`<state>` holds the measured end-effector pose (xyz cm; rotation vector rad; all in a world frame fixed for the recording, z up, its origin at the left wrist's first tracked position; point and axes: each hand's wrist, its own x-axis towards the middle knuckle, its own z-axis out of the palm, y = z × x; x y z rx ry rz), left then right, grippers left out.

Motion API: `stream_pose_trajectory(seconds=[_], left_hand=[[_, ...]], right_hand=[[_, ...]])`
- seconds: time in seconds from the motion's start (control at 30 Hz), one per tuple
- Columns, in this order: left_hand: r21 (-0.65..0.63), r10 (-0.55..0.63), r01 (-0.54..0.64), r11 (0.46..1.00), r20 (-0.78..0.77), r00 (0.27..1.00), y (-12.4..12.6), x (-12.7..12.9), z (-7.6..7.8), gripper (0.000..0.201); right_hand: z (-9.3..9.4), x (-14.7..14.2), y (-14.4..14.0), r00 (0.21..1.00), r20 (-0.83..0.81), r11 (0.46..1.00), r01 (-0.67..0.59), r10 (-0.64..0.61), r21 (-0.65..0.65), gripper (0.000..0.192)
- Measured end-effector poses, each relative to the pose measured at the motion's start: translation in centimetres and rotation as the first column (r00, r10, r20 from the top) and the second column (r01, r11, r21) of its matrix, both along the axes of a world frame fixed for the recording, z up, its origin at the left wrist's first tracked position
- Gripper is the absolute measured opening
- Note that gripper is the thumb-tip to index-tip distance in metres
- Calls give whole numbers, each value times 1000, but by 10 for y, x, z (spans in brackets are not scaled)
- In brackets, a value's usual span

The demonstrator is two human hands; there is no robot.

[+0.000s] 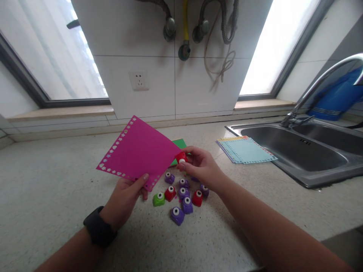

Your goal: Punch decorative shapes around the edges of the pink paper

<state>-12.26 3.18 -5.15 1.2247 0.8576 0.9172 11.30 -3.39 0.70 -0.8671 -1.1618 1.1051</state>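
Note:
My left hand holds a magenta paper sheet by its lower edge, above the countertop. The sheet has small shapes punched along its left and lower borders. My right hand grips a small red paper punch against the sheet's right corner. Below the hands, several small punches lie on the counter: purple ones, red ones and a green one. A black watch sits on my left wrist.
A green sheet lies behind the magenta one. A stack of coloured sheets with a light blue one on top lies beside the steel sink. A tap curves over it. A tiled wall with a socket stands behind.

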Motion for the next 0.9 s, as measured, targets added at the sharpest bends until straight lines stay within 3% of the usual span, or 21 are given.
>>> stream_pose_trajectory(seconds=[0.23, 0.63, 0.9], left_hand=[[30, 1, 0, 1000, -26, 1000, -1, 0, 3, 34], [68, 72, -69, 995, -34, 997, -3, 2, 5, 31], [104, 70, -61, 993, -89, 994, -3, 0, 3, 40]], right_hand=[[-2, -3, 2, 999, 23, 999, 41, -41, -23, 29], [1, 0, -1, 983, 98, 954, 124, -156, 272, 32], [6, -1, -4, 970, 166, 948, 123, -177, 294, 29]])
